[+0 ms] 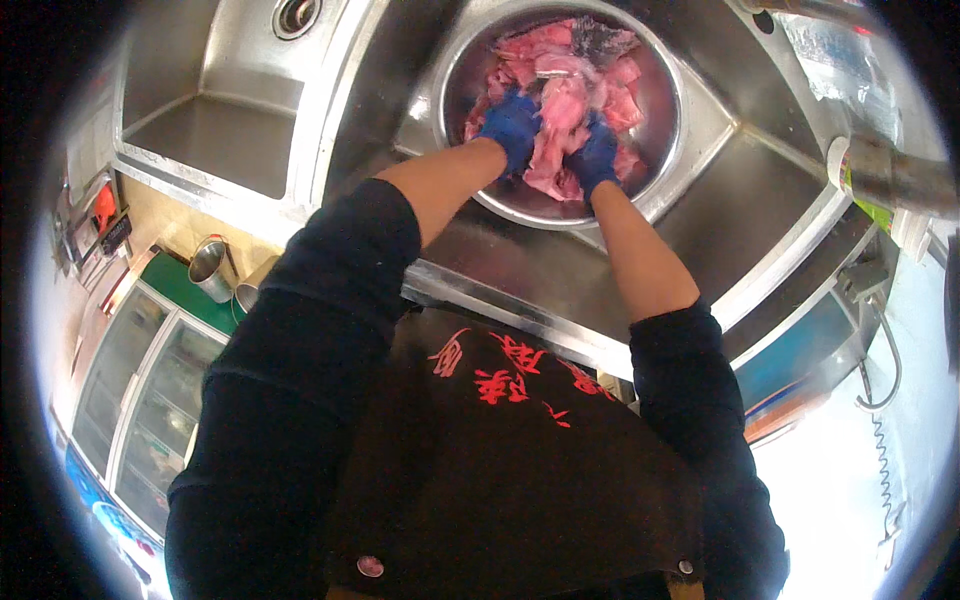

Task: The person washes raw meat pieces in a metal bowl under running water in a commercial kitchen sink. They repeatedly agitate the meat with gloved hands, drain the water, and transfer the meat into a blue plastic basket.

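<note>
A round stainless steel bowl (679,124) sits in a metal sink basin, with pieces of pink raw meat (562,105) heaped inside. Both my hands wear blue gloves and reach down into it. On the left side of the heap, my left hand (512,129) touches the meat, its fingertips hidden among the pieces. My right hand (596,154) presses in at the right of a long pale-pink strip, which lies between the two hands. Its fingers are partly covered, so their grip cannot be made out. A darker, greyish piece of skin or meat (600,41) lies at the bowl's far edge.
A second sink basin (247,135) with a drain (297,15) adjoins on the left. The sink's front rim (517,307) runs before my dark apron (517,465), which bears red writing. Metal pails (211,270) and a glass-door fridge (142,405) stand left. A pipe (904,176) crosses at right.
</note>
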Motion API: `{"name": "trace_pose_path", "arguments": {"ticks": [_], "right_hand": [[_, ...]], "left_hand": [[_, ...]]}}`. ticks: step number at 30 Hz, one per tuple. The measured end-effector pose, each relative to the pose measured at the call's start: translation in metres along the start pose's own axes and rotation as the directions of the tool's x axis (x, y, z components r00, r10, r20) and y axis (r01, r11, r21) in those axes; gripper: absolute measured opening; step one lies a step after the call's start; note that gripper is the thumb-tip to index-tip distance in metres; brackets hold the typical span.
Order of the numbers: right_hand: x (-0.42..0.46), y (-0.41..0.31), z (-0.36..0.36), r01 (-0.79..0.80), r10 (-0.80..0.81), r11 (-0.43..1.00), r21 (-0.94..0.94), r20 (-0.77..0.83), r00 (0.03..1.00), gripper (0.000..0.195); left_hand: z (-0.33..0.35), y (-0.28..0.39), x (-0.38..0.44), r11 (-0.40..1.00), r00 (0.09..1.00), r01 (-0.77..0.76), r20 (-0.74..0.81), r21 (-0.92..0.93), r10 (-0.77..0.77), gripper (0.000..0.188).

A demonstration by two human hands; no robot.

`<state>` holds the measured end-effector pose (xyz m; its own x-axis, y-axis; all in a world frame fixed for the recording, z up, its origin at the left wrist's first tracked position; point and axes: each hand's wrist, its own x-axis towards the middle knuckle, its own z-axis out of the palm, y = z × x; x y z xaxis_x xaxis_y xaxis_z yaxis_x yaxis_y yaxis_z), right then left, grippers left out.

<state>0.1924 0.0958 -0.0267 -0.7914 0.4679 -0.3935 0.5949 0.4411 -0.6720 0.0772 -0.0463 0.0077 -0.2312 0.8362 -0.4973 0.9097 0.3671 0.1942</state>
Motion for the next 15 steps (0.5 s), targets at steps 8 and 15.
{"name": "trace_pose_path", "arguments": {"ticks": [8, 15], "right_hand": [[0.018, -0.004, -0.078, 0.613, -0.598, 0.703, -0.361, 0.168, 0.784, 0.045], [0.053, -0.016, -0.034, -0.033, 0.022, 0.928, 0.371, 0.034, 0.999, 0.027]], "left_hand": [[0.001, -0.036, -0.036, 0.797, 0.984, -0.085, -0.177, -0.598, -0.028, 0.050], [-0.011, -0.037, 0.034, -0.134, 0.879, 0.012, 0.074, -0.991, -0.471, 0.055]]}}
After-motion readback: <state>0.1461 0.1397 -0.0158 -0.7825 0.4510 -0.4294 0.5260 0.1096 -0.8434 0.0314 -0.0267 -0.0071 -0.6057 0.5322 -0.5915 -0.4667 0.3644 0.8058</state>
